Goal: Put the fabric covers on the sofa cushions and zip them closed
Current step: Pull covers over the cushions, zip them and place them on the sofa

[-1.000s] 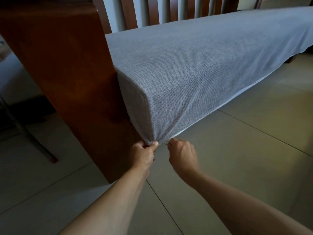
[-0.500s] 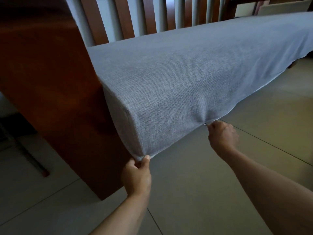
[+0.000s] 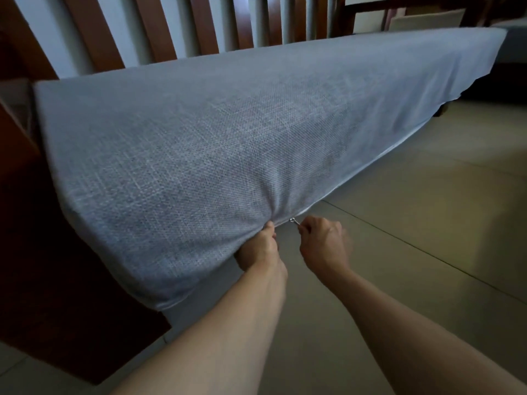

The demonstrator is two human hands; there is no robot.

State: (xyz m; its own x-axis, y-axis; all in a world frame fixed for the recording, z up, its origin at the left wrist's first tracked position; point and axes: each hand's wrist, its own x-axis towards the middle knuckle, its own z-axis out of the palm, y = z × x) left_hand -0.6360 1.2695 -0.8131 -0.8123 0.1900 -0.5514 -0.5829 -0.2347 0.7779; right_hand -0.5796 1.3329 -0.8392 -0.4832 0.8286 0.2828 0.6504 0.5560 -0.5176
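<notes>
The right hand (image 3: pixel 323 243) pinches the small metal zipper pull (image 3: pixel 293 221) at the lower front edge of a grey woven fabric cover (image 3: pixel 199 143), its fingers curled tight around the tab. Just beside it, the left hand (image 3: pixel 261 250) grips a bunched fold of the cover's lower edge, thumb on top, so the cloth puckers toward that point. The cover is stretched over a long sofa cushion that lies on a dark wooden sofa frame (image 3: pixel 57 295), with upright wooden back slats (image 3: pixel 205 24) behind it. Both bare forearms reach in from below. Pale floor tiles (image 3: pixel 427 223) spread under the hands and to the right.
</notes>
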